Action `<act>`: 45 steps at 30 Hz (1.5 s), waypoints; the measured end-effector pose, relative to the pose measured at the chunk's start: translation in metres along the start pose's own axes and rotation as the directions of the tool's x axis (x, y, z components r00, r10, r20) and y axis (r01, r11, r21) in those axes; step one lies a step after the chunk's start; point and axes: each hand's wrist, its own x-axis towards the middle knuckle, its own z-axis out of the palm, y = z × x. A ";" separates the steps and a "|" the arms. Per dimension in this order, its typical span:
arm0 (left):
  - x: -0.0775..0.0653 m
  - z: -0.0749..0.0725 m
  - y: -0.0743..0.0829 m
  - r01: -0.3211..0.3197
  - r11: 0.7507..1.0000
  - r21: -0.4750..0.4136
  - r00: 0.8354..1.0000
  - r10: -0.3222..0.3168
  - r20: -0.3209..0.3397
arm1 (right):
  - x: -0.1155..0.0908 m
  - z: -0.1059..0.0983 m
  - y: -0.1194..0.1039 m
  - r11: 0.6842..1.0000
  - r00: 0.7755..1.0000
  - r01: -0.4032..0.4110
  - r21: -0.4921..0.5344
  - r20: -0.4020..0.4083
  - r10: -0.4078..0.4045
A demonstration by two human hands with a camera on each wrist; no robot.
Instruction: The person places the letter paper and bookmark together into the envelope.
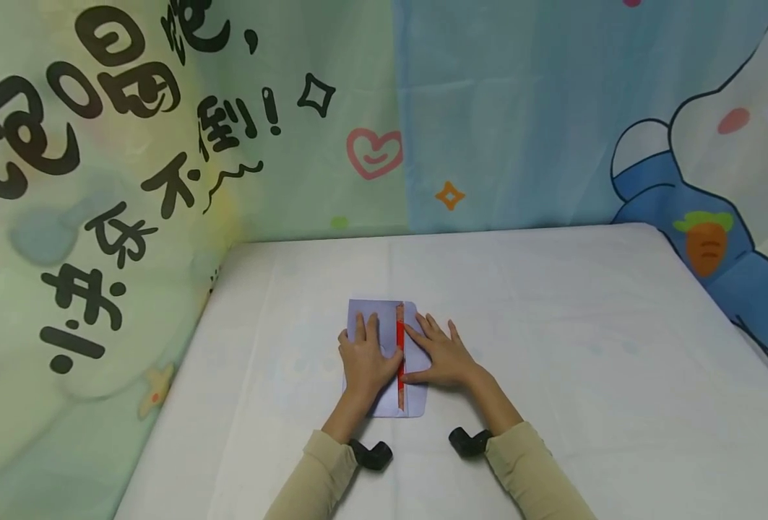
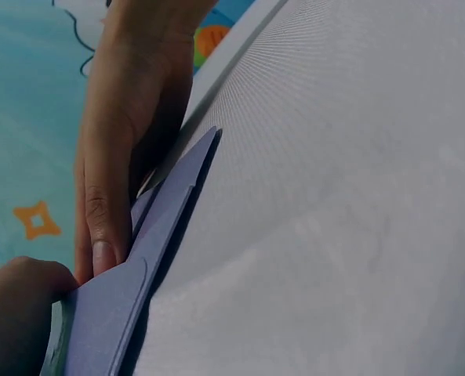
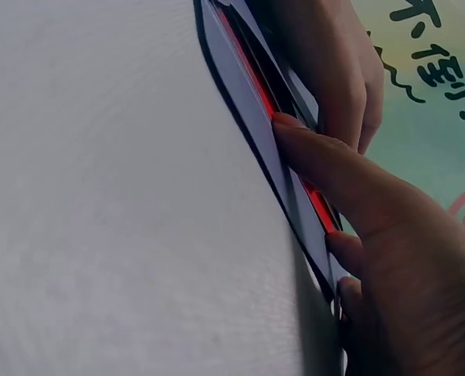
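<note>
A lavender folded card or envelope (image 1: 416, 401) lies on the white tabletop in the head view, a bright red strip (image 1: 400, 332) with brownish ends running down it right of centre. My left hand (image 1: 365, 361) lies flat on the left part, fingers pointing away and thumb reaching the strip. From the right, my right hand (image 1: 447, 355) spreads its fingers over the right part, thumb and a fingertip right at the strip. In the right wrist view the strip (image 3: 320, 205) sits along a raised fold under the right thumb (image 3: 310, 145). The left wrist view shows a lavender flap (image 2: 107, 313) lifted slightly.
White cloth (image 1: 553, 325) covers the table. A printed curtain (image 1: 527, 108) hangs behind it and along the left side. Black wrist-worn cameras (image 1: 372, 456) stick out from both beige sleeves (image 1: 540, 469), low over the cloth.
</note>
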 end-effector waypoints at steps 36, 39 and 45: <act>0.001 0.001 0.000 0.007 1.000 0.004 1.000 -0.007 0.004 | 0.004 0.000 0.003 0.998 0.999 0.028 -0.059 -0.027 -0.030; 0.001 0.001 0.000 0.021 1.000 -0.001 0.999 -0.021 0.024 | 0.004 0.000 0.004 0.998 0.999 0.040 -0.049 -0.034 -0.041; 0.001 0.000 0.000 0.056 0.998 -0.022 0.997 -0.054 0.057 | 0.003 -0.001 0.004 0.998 0.997 0.064 -0.025 -0.036 -0.064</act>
